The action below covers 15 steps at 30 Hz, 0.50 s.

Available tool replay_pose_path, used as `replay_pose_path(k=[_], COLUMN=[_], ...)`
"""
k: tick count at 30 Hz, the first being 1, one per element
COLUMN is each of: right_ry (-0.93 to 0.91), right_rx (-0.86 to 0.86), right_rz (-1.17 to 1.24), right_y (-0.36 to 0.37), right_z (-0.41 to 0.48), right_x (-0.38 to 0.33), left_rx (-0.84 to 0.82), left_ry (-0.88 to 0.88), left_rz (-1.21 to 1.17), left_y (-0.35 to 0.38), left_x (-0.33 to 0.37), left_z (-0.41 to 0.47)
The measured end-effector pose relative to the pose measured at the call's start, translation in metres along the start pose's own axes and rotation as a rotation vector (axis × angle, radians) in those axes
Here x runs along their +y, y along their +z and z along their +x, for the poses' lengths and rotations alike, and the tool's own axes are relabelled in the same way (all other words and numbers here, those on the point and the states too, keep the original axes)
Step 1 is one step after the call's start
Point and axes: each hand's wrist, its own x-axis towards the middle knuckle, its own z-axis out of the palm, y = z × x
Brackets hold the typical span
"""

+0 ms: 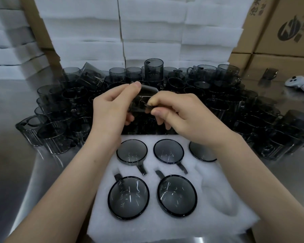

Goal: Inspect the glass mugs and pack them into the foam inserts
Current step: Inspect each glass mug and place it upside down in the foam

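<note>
Across the desk point(12, 106) from left to right, many mugs point(60, 109) wait unpacked. Our left hand point(111, 109) and right hand point(181, 116) together clasp one mug point(144, 97) above the foam insert point(218, 174), which holds five; its near right pocket point(219, 199) is empty.

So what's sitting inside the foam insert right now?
The foam insert holds five smoky glass mugs seated upright. The near-right pocket is empty. The right hand and its forearm cover part of the far-right mug.
</note>
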Motion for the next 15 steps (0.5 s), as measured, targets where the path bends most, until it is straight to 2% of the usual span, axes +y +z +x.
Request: replay_pose_path(k=[6,10,15], right_ry=[0.028,0.053,0.119], right_rx=[0.027,0.036,0.092], right_rz=[0.170,0.088,0.028], right_y=[-0.0017,-0.0004,0.0056], right_z=[-0.0017,0.0022,0.0057], right_x=[0.0009,-0.0002,0.0023], left_rx=[-0.085,-0.040,0.001], left_ry=[-0.010,0.033,0.167], left_rz=[-0.013,-0.003,0.075], left_y=[-0.0006,0.0024,0.0043], left_x=[0.0002,-0.0021,-0.0039], left_z=[0.0013,-0.0003,-0.0044])
